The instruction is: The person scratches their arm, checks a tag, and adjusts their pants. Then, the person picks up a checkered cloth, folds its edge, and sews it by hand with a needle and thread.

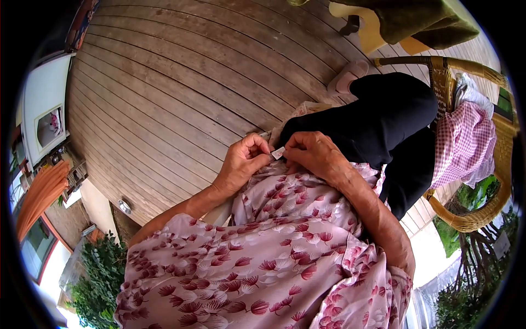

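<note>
My left hand point(245, 163) and my right hand point(316, 156) meet over my lap, fingertips pinched close together. Between them is a small white fabric label point(278, 153) with faint marks on it. My right fingertips press on its one end, and my left thumb and forefinger close on the other. Pink floral cloth point(290, 192) with dark red petals lies bunched under both hands. It runs toward the floral shirt point(230, 279) on my body, and I cannot tell whether the two are one piece. Black trousers point(361, 123) show beyond my right hand.
A plank floor point(181, 82) spreads ahead. To the right stands a wicker chair point(476, 216) with a pink checked cloth point(466, 140) over it. A pink shoe point(349, 77) rests on the planks. Green plants point(98, 274) grow at the lower left.
</note>
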A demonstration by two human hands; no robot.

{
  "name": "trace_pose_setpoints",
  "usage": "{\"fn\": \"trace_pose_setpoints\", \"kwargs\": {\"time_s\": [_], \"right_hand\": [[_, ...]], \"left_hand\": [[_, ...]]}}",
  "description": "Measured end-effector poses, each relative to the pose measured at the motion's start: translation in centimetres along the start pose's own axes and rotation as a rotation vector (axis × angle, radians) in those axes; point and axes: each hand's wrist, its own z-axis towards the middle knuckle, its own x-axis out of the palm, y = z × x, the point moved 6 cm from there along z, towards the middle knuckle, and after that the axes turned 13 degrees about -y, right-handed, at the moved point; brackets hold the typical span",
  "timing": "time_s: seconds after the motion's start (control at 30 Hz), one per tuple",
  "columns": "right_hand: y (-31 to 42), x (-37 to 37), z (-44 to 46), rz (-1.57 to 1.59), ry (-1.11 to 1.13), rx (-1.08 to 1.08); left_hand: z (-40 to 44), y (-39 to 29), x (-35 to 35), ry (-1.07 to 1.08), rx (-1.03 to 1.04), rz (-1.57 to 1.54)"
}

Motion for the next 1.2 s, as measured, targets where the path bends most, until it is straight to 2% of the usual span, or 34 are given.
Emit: {"fn": "trace_pose_setpoints", "kwargs": {"time_s": [1.2], "right_hand": [[-0.53, -0.32, 0.03, -0.003, -0.004, -0.051]], "left_hand": [[-0.05, -0.07, 0.34, -0.023, -0.007, 0.025]]}}
